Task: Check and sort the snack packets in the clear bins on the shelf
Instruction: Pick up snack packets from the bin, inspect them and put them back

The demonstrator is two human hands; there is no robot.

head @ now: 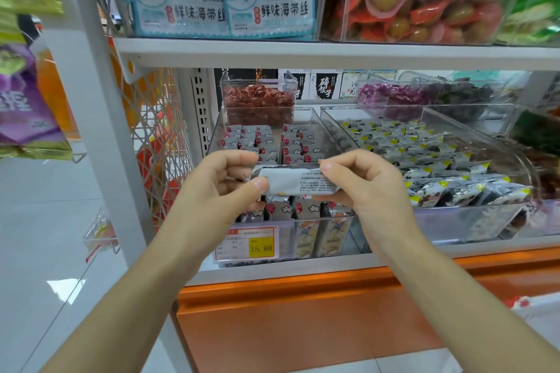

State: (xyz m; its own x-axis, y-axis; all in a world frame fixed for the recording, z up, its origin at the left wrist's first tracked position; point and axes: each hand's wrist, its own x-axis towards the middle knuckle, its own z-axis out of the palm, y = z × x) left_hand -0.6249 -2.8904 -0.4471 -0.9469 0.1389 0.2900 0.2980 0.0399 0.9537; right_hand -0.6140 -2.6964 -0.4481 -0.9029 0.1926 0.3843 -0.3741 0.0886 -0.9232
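Snack packet (298, 183) pinched at both ends between your left hand (222, 188) and right hand (363, 188), over the clear bin (286, 236), white shelf (272, 274) edge below your wrists, open tiled floor (45, 206) beyond your left hand

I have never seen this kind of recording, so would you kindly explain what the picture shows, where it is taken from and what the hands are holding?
There is no machine here. A person wears a camera on the head, so the single picture looks forward and down over their own bare arms. The left hand and the right hand each pinch one end of a small pale packet, fine print facing up, as if to read it; that pinch is the whole grip. Below it, on a shop shelf, stands a clear bin with rows of small packets and a price tag on its front. To the right, a second clear bin holds black-and-white packets with yellow corners.
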